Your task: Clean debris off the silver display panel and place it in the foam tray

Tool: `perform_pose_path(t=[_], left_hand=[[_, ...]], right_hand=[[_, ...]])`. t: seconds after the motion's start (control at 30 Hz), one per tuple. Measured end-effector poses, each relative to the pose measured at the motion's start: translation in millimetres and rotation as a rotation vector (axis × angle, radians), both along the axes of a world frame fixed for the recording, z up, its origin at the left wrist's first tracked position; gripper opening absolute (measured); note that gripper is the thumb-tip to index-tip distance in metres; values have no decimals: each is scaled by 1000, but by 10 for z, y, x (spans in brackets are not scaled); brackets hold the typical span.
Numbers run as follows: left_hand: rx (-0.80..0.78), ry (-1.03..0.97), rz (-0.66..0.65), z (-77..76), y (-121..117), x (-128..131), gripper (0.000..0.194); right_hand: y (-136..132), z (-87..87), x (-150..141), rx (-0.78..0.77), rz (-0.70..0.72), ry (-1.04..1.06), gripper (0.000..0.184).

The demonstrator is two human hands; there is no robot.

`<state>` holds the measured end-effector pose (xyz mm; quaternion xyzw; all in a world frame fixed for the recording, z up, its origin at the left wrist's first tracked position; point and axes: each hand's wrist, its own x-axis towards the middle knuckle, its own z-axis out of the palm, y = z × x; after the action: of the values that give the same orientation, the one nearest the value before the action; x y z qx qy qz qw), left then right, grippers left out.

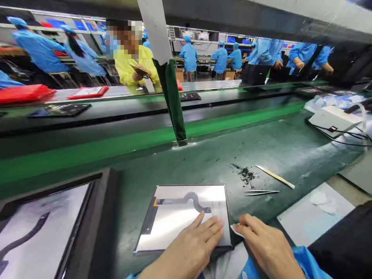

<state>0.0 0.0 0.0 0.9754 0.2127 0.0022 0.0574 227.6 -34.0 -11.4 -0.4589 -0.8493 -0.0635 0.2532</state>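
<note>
Silver backing shines on the panel (174, 221), which lies flat on the green desk (203, 162) in front of the person. The left hand (199, 236) rests palm down on its near right part, fingers extended and a little apart, gripping nothing. Just beside the right edge, the right hand (263, 238) has its fingers pinched together on a white wipe (237, 231). Beyond lie tweezers (261, 192), a pale stick (274, 176) (slanted, dark-tipped or not, I cannot tell) and black scraps (247, 175). A black tray (103, 228) at left holds another panel (55, 217).
</note>
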Motion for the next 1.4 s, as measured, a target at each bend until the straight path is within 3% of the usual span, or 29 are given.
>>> perform_pose_path(t=[0.4,0.67,1.13,1.4], left_hand=[[-78,-64,35,-47,-49,-41,60],[-107,-105,45,-88,-42,-58,50],[-97,-135,59,-102,-53,-73,46],[-123,-139,61,-114,-59,-72,52]], right_hand=[[-14,9,-17,17,15,-25,53],[18,17,-5,17,19,-15,54],[37,23,4,9,41,-28,49],[15,8,-12,12,45,-24,49]])
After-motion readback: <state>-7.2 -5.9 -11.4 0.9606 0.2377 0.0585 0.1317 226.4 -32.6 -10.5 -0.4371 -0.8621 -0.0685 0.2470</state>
